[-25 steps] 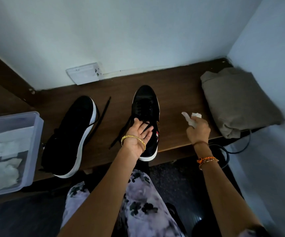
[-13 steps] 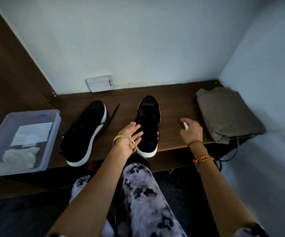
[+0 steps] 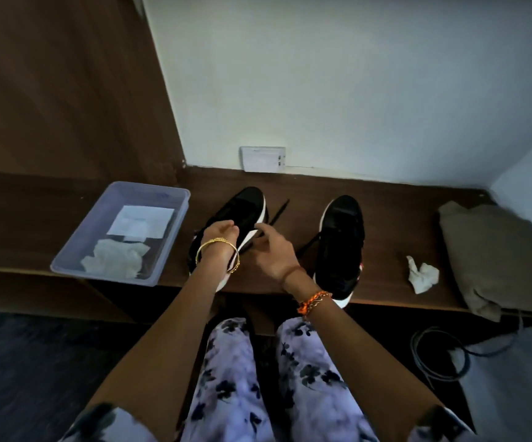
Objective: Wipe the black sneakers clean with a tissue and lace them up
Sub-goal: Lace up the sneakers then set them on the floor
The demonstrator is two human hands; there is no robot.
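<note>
Two black sneakers with white soles are on the brown wooden shelf [image 3: 395, 224]. The left sneaker [image 3: 242, 208] lies tilted on its side, and my left hand [image 3: 218, 237] grips its upper from above. My right hand [image 3: 272, 252] holds the same sneaker at its white sole edge, fingers curled where a black lace [image 3: 279, 212] trails out. The right sneaker [image 3: 343, 237] stands upright with nothing touching it, its laces loose. A crumpled white tissue [image 3: 421, 275] lies on the shelf to the right of that sneaker, apart from both hands.
A clear plastic bin [image 3: 175, 231] holding tissues sits at the shelf's left. A folded beige cloth bag [image 3: 494, 250] fills the right end. A white socket plate [image 3: 263, 158] is on the back wall. Cables [image 3: 440, 355] coil on the dark floor, lower right.
My right hand let go of the tissue, which now lies on the shelf. Both hands moved left from the right sneaker onto the left sneaker. The camera tilted up and left.
</note>
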